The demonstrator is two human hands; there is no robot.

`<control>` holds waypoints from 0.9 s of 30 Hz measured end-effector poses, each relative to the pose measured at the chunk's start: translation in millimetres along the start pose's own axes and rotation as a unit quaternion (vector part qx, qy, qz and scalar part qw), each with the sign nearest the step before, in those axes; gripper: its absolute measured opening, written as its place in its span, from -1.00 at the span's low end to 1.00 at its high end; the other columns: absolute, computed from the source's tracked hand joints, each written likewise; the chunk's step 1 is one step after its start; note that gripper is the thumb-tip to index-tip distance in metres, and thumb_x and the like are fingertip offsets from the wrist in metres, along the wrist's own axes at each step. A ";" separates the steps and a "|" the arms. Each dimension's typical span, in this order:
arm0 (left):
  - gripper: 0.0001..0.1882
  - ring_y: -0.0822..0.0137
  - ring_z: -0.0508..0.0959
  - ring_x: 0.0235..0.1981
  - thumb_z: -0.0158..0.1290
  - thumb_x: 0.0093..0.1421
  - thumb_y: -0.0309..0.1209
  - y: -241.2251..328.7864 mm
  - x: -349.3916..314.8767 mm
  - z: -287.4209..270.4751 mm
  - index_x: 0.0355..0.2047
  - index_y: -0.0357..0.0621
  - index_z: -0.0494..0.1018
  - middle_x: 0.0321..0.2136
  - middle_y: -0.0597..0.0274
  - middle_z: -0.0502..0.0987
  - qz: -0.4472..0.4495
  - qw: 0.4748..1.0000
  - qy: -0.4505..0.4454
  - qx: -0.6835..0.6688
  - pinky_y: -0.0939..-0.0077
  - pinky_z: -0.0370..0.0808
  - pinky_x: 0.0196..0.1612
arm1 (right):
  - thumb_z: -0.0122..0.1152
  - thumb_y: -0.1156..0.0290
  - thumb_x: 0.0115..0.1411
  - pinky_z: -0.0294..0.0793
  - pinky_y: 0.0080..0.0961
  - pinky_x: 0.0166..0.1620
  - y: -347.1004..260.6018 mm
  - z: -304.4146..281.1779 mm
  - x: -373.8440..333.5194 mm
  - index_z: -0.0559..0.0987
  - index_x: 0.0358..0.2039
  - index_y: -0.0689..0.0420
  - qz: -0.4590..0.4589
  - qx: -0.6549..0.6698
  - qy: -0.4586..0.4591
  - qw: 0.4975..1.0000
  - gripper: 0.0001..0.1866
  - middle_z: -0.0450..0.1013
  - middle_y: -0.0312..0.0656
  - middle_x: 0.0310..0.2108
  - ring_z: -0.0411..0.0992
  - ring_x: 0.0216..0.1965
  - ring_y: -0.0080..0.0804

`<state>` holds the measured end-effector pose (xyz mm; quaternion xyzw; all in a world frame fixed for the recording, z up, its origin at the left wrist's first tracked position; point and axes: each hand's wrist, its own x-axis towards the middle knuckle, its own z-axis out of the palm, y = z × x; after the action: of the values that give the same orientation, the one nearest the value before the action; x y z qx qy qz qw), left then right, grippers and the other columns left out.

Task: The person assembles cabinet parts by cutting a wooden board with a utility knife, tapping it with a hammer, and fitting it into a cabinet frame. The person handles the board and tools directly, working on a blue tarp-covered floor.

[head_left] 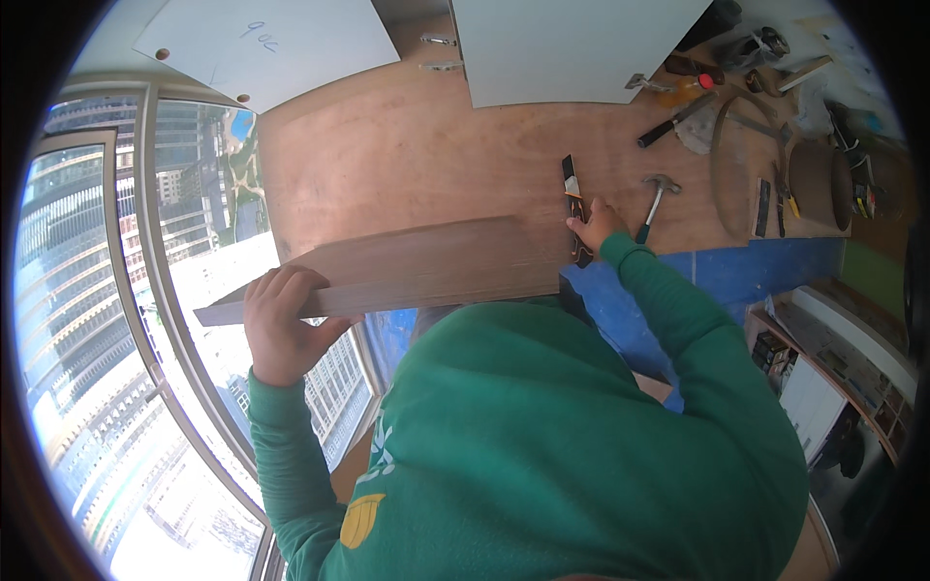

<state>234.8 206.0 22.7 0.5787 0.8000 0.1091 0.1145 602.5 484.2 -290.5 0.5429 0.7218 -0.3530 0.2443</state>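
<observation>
A long brown wood-grain board [426, 263] lies across the near left of the worktable, its left end sticking out past the table edge toward the window. Around that left end my left hand [284, 320] is closed, fingers on top and thumb at the near edge. To the right of the board is a black and orange utility knife [578, 213], its dark blade end pointing away from me. My right hand [598, 227] has its thumb and fingers closed on the knife's handle. A claw hammer [657, 205] lies just right of this hand.
White cabinet panels [581, 48] with metal hinges stand at the table's far side. A black-handled tool [668, 124], an orange-red bottle [688, 89] and a brown roll [819, 186] crowd the right end. Left is a tall window [145, 271]; blue covering [717, 286] shows below the wooden tabletop [387, 165].
</observation>
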 end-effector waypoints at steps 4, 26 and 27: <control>-0.47 0.11 0.63 -0.28 0.56 -0.26 -0.16 4.6 -6.2 5.4 -0.32 -0.11 0.60 -0.34 0.22 0.65 0.009 0.999 0.005 0.032 0.23 0.48 -0.09 | 0.45 -0.11 0.18 0.55 -0.08 0.17 14.6 20.6 0.3 0.37 0.21 0.22 0.000 -0.001 0.029 1.000 -0.18 0.46 0.16 0.20 0.52 0.19 0.04; -0.30 0.03 0.68 -0.16 -0.18 0.53 0.16 -21.6 25.5 12.0 -0.03 -0.29 0.64 -0.22 -0.05 0.70 -0.263 0.955 0.072 -0.116 0.26 0.54 0.00 | 0.07 0.07 0.43 0.49 -0.16 -0.14 -69.0 -43.0 12.2 0.59 -0.07 0.18 -0.196 0.141 -0.249 0.938 -0.59 0.55 -0.04 -0.35 0.50 -0.29 -0.06; -0.30 0.03 0.68 -0.16 -0.17 0.52 0.17 -20.5 23.3 11.4 -0.03 -0.28 0.64 -0.22 -0.05 0.70 -0.271 0.953 0.074 -0.113 0.26 0.54 0.00 | 0.04 0.03 0.46 0.49 -0.15 -0.11 -85.1 -45.7 11.1 0.59 -0.07 0.18 -0.230 0.103 -0.240 0.937 -0.57 0.56 -0.04 -0.32 0.51 -0.27 -0.05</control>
<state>212.7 222.4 4.3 0.3138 0.9154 0.2065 0.1449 519.3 512.7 -249.0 0.2830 0.7065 -0.5919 0.2652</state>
